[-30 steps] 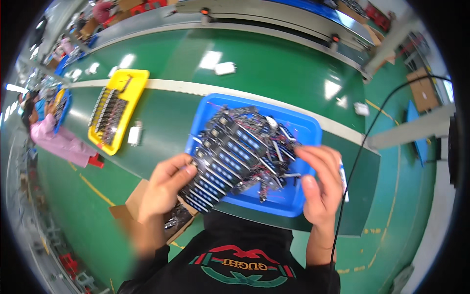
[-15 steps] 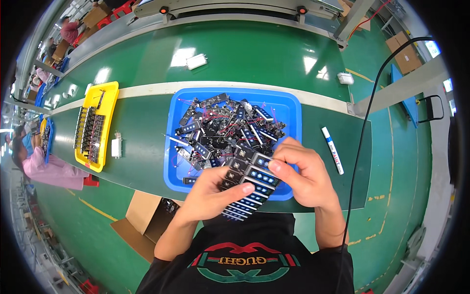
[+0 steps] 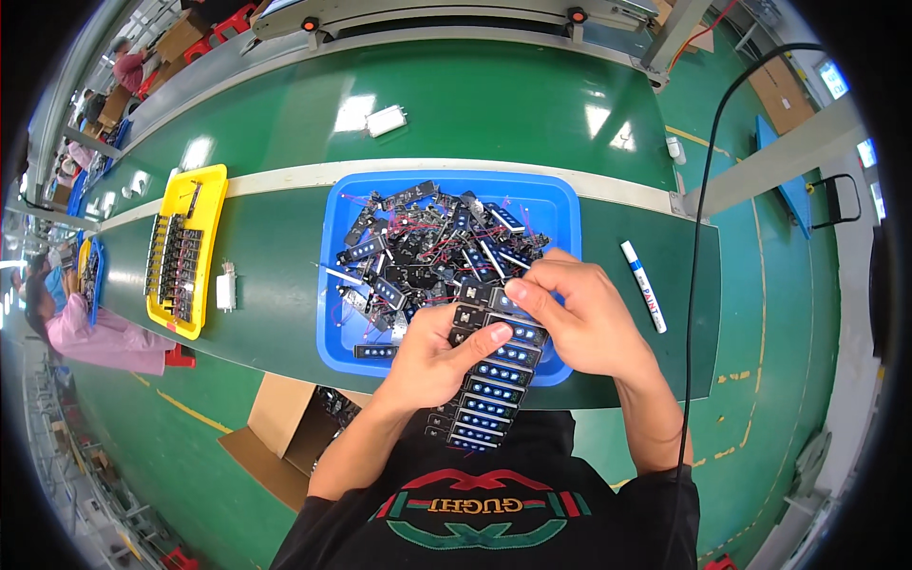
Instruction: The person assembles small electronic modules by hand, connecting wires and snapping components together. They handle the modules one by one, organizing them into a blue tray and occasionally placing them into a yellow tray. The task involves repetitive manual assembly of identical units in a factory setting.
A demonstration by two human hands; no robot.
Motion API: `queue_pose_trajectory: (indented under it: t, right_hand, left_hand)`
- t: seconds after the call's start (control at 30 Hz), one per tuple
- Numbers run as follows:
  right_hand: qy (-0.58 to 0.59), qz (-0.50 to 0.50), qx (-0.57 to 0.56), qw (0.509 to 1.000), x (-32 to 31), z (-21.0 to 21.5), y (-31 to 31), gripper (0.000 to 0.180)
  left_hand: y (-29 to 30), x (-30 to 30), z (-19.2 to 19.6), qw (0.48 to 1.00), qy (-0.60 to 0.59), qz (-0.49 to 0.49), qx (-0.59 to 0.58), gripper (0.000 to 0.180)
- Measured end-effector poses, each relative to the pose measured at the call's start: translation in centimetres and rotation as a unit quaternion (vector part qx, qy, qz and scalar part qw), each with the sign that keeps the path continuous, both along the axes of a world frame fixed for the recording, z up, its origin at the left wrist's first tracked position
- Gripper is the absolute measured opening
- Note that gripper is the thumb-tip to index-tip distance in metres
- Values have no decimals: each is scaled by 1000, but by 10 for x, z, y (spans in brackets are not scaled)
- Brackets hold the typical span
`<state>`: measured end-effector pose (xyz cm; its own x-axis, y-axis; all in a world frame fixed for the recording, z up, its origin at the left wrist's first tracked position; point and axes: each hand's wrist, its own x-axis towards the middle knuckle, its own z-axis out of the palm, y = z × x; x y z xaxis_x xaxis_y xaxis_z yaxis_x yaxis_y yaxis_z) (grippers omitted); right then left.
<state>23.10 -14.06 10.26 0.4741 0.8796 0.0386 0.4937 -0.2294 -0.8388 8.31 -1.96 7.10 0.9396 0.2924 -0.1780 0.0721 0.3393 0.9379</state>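
Both hands hold a row of small black circuit-board modules [image 3: 490,389] above the near edge of a blue tray. Each module has a strip of several bluish-white square windows, and the row runs down toward my shirt. My left hand [image 3: 432,356] is closed round the row's left side, its thumb lying across the upper modules. At the far end, my right hand [image 3: 584,318] pinches the topmost module between thumb and fingers. The right fingertips are partly hidden behind the hand. Beneath, the blue tray [image 3: 572,247] carries a tangled heap of similar modules [image 3: 418,252] with thin red wires.
On the left lies a yellow tray [image 3: 217,204] with rows of modules, beside a small white device [image 3: 226,290]. A white marker [image 3: 644,287] lies right. A black cable [image 3: 692,313] hangs there. Below the bench stands an open cardboard box [image 3: 275,418]. A person in pink [image 3: 100,332] sits far left.
Both hands have shifted slightly away from me. The module row has tilted and now shows longer, its window strips more fully in sight. My right thumb has moved left along the top module.
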Motion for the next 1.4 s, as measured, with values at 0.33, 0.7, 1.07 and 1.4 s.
queue_pose_trajectory:
  t: [0.33, 0.7, 1.07, 1.4]
  right_hand:
    - [285, -29, -17, 958, -1, -25, 1, 34]
    - [243, 47, -32, 968, 6, -8, -3, 20]
    - [579, 59, 31, 812, 11, -36, 1, 17]
    - [178, -46, -38, 982, 20, -16, 15, 34]
  left_hand:
    - [7, 4, 0, 996, 85, 0, -6, 13]
    - [10, -3, 3, 996, 71, -45, 20, 18]
    - [15, 4, 9, 994, 4, -70, 80, 19]
    - [17, 5, 0, 996, 65, 57, 7, 32]
